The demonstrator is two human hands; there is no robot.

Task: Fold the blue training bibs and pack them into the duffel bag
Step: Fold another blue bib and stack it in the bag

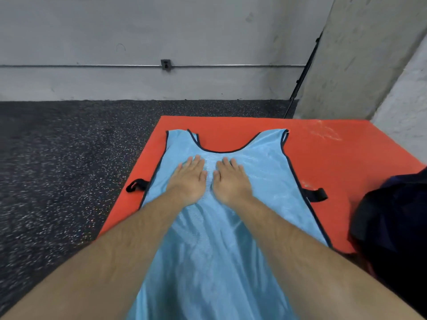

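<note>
- One black side strap (137, 185) loops off the left edge of the blue training bib (215, 250) and lies on the orange mat (335, 162), just beside the speckled floor (57, 169).
- Our left hand (190, 179) presses palm-down on the bib's chest just under the neckline, fingers straight and slightly spread; it grips nothing.
- Between our hands the bib lies spread flat on the mat, shoulders toward the wall (208, 31), hem running toward us and out of view. We judge the shiny mesh thin, very light and limp, and likely to slide on the mat.
- Our right hand (232, 181) mirrors the left, flat on the cloth with fingers extended, the two thumbs close together; it too holds nothing.
- We judge the dark-bound edges and shoulder tops the best places to pinch for a fold, since the binding looks firmer than the mesh. One flat palm should pin the cloth while the other hand carries an edge across.
- Another black strap (315, 194) sticks out from the bib's right edge. Both want tucking in, we judge, or they could snag.
- At far right a dark duffel bag (392, 227) sits at the mat's edge, near the bib; whether it is unzipped we cannot tell.
</note>
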